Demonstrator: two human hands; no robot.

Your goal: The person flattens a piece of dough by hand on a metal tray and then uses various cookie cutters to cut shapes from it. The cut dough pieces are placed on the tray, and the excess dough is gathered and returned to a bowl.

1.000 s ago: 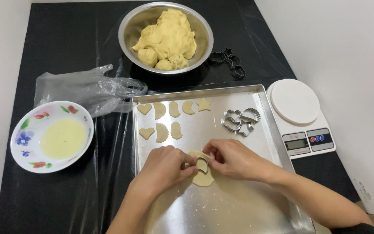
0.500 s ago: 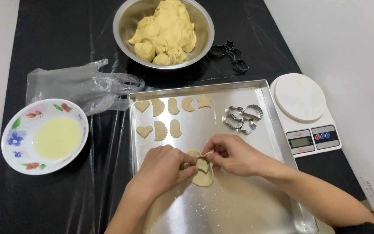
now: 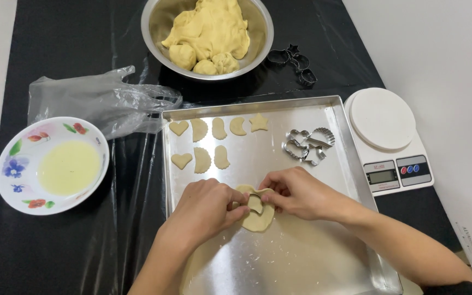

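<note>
Dough [image 3: 258,216] sits flat on the tray [image 3: 301,262], dead centre between my two hands, and I'm on it from both sides. My left hand [image 3: 206,210] comes in from the left, fingers curled and pinching at the near edge of the slab. My right hand [image 3: 296,191] closes in from the right, fingertips pressed on what looks like a cutter [image 3: 255,202] sunk in the top half of the slab. I can't tell its outline; my fingers cover most of it. Both hands touch the dough, neither one nearer than the other. The slab's long axis runs away from me, up the tray, so my grips face each other across its short width.

Further up the tray, seven cut shapes [image 3: 214,145] lie in two rows, well apart from the slab. Spare cutters [image 3: 308,145] are heaped near the right rim. Off the tray: a steel bowl [image 3: 154,33] of dough beyond, a scale [image 3: 389,142] to the right, a flowered dish [image 3: 50,164] and a plastic bag [image 3: 94,101] to the left.
</note>
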